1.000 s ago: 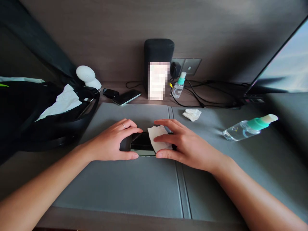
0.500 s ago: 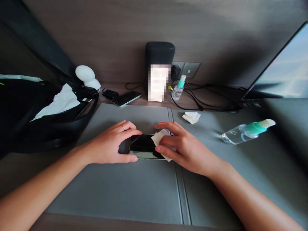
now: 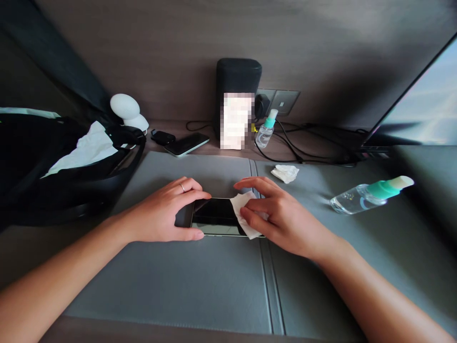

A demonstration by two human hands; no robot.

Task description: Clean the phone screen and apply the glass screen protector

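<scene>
A dark-screened smartphone (image 3: 216, 214) lies flat, long side toward me, on a grey desk mat (image 3: 171, 286). My left hand (image 3: 167, 209), a ring on one finger, grips the phone's left end between the thumb at the near edge and fingers at the far edge. Under the fingers of my right hand (image 3: 282, 214) is a white tissue (image 3: 246, 228), pressed on the right part of the screen. That hand covers the phone's right end. A crumpled white tissue (image 3: 284, 173) rests on the mat beyond my right hand.
A clear spray bottle (image 3: 357, 197) with a green collar lies at the right; a smaller spray bottle (image 3: 265, 132) stands behind. Along the back are a black speaker-like block (image 3: 237, 76), another phone (image 3: 187, 144), a white rounded device (image 3: 124, 107) and cables (image 3: 303, 152). A black bag (image 3: 71, 190) sits left.
My right hand has slid the tissue a little to the right along the screen, baring more of it. The left hand keeps its hold on the phone.
</scene>
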